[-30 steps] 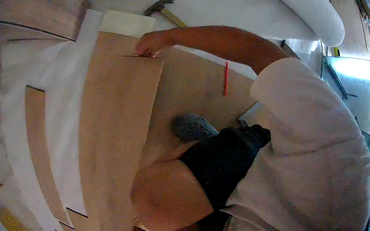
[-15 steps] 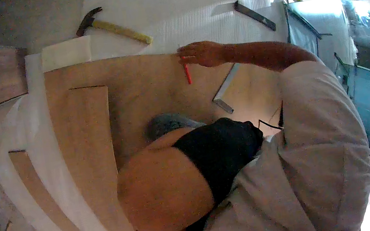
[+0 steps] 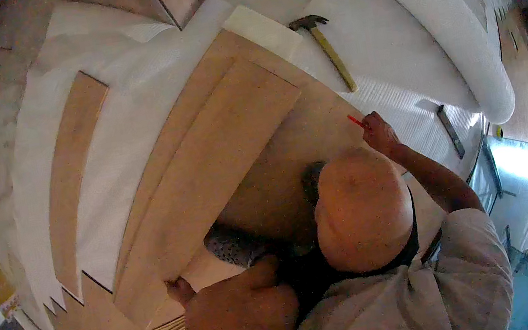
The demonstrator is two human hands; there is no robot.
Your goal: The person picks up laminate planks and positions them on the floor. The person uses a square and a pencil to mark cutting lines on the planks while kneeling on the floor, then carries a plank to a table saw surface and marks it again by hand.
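Low in the pic, 2 bare knees sit bent, w/ a white shirt at the bottom right. The left hand (image 3: 179, 290) is low & a bit left of the middle. Its fingers are shut on the near end of a long wood board (image 3: 210, 173). The board runs up toward the top middle & lies flat on more wood floor (image 3: 315, 136). A grey sock foot (image 3: 239, 245) rests just beside the board, near the knees.

The right hand (image 3: 380, 133) is at the right of the middle. It pinches a red pencil (image 3: 356, 121), w/ the tip on the wood floor.

Farther up, a hammer (image 3: 329, 51) lies on the white foam sheet (image 3: 397, 88). A big white foam roll (image 3: 441, 19) is at the upper right. A thin board (image 3: 75, 174) lies alone on the left, on white foam too.
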